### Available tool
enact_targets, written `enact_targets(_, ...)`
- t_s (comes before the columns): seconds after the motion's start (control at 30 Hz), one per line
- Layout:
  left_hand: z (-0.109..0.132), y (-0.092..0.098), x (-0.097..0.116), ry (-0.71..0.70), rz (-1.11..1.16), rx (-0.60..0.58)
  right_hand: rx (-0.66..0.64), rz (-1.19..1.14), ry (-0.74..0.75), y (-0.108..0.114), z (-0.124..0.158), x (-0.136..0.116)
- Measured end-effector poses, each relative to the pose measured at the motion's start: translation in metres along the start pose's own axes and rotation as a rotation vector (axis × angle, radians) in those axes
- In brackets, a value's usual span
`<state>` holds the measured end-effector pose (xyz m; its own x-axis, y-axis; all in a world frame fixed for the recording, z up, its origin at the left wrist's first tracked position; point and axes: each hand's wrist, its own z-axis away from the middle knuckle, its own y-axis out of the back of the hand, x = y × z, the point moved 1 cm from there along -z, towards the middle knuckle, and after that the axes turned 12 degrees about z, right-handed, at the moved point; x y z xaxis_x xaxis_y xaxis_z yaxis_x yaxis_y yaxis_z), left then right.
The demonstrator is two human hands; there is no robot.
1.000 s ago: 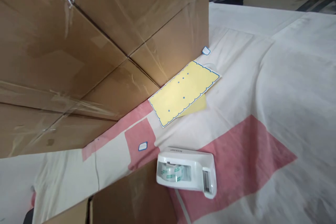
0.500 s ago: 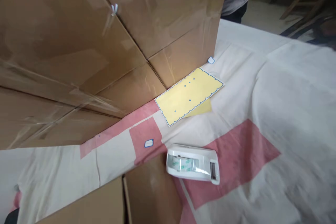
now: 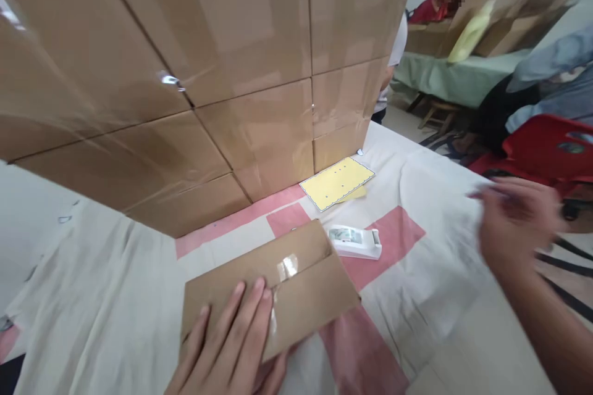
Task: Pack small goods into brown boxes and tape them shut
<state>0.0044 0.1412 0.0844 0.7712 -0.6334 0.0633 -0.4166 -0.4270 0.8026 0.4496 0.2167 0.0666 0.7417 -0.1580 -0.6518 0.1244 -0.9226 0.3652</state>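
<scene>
A small cardboard box (image 3: 306, 302) with strips of clear tape on its top stands before me. My left hand (image 3: 227, 345) grips it, the fingers laid over the top and the thumb down at the near side. Out to the right, my right hand (image 3: 519, 216) is raised above the cloth's edge, blurred by motion. Its fingers are curled together around something dark and small that I cannot make out. Just behind the box lies a white tape dispenser (image 3: 359, 250), apart from both hands.
A wall of stacked, taped cartons (image 3: 259, 92) rises at the back left. At its foot are yellow label sheets (image 3: 336, 185) on the white and pink cloth (image 3: 398, 234). On the right are a red chair (image 3: 551, 148), a green-covered table (image 3: 430, 74) and other people.
The view has swung up and to the right. Both my hands have come into view, the left on the small box, whose taped top now faces me. The tape dispenser lies in the same place.
</scene>
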Motion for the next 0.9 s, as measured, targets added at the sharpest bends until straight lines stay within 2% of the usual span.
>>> enact_targets(0.07, -0.006, 0.000, 0.001, -0.039, -0.030, 0.041, -0.320, -0.120, 0.298, -0.052, -0.001, -0.052)
enact_targets(0.13, -0.006, 0.000, 0.004, -0.030, -0.034, 0.082, -0.554, -0.129, 0.436, -0.106, 0.010, -0.097)
enact_targets(0.2, -0.004, 0.000, 0.008, 0.004, -0.014, 0.102, -0.757, -0.107, 0.539, -0.150, 0.025, -0.129)
enact_targets(0.27, -0.001, 0.001, 0.010, 0.039, 0.005, 0.099, -0.897, -0.070, 0.583, -0.177, 0.038, -0.148)
enact_targets(0.33, 0.001, 0.002, 0.010, 0.049, 0.008, 0.084, -0.967, -0.034, 0.583, -0.184, 0.045, -0.154)
enact_targets(0.4, 0.004, 0.004, 0.009, 0.040, 0.004, 0.071, -0.988, -0.014, 0.560, -0.173, 0.049, -0.152)
enact_targets(0.47, 0.005, 0.005, 0.008, 0.047, 0.002, 0.060, -1.002, -0.021, 0.538, -0.147, 0.052, -0.143)
enact_targets(0.63, 0.006, 0.007, 0.015, 0.091, 0.028, 0.032, -1.102, -0.165, 0.528, -0.052, 0.075, -0.124)
enact_targets(0.73, 0.007, 0.010, 0.025, 0.136, 0.032, 0.003, -1.176, -0.382, 0.417, -0.007, 0.105, -0.129)
enact_targets(0.8, 0.013, 0.014, 0.029, 0.169, 0.006, -0.003, -1.167, -0.540, 0.312, 0.011, 0.132, -0.139)
enact_targets(0.9, 0.031, 0.025, 0.024, 0.167, -0.068, 0.005, -1.094, -0.637, 0.277, 0.025, 0.172, -0.159)
